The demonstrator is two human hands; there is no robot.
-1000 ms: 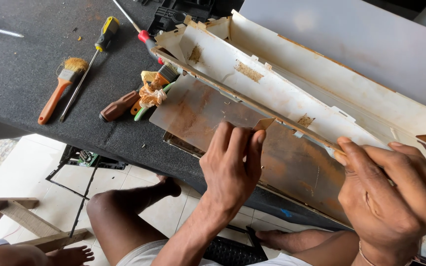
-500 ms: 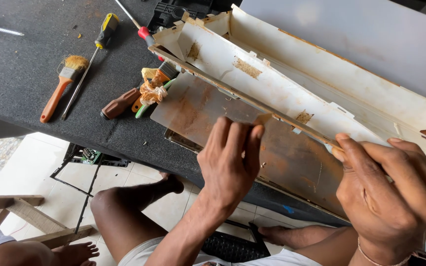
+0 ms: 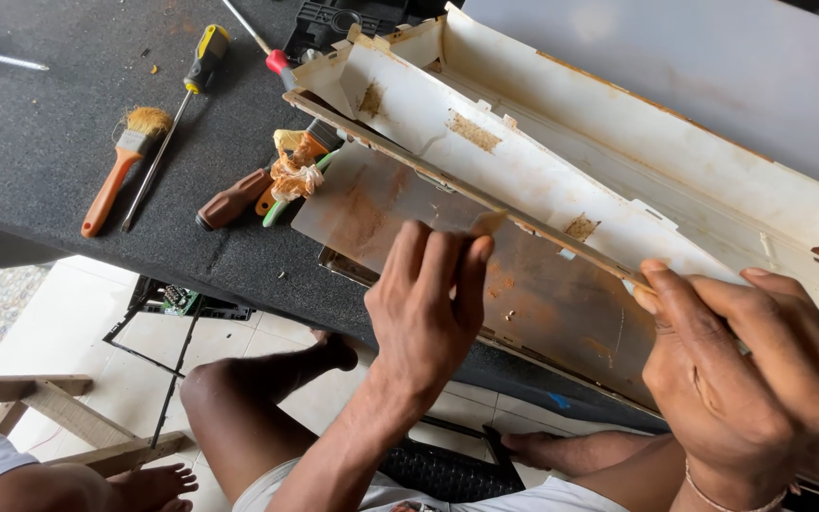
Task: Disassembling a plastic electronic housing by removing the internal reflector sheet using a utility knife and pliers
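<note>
Rust-stained sheet metal fills the middle of my view: a long, flat, brown-streaked metal panel [image 3: 523, 284] lies slanted along the near edge of the dark grey speckled tabletop [image 3: 40, 161], its lower end overhanging that edge. My left hand [image 3: 428, 303] rests on the panel with fingers held together and flat, pressing a small tan scrap [image 3: 487, 223] against the metal at the fingertips. My right hand [image 3: 746, 365] is curled around the panel's lower right end, thumb on the upper rim, gripping it. Just behind the panel sits a long, yellowed white plastic housing [image 3: 561, 161] with patches of brown residue. Toward the tabletop's left side lie an orange-handled paintbrush [image 3: 123, 161], a yellow-and-black-handled screwdriver [image 3: 182, 104], and a brown-handled tool [image 3: 234, 199] beside a crumpled tan rag [image 3: 296, 171]. White floor tiles [image 3: 78, 351] show below.
</note>
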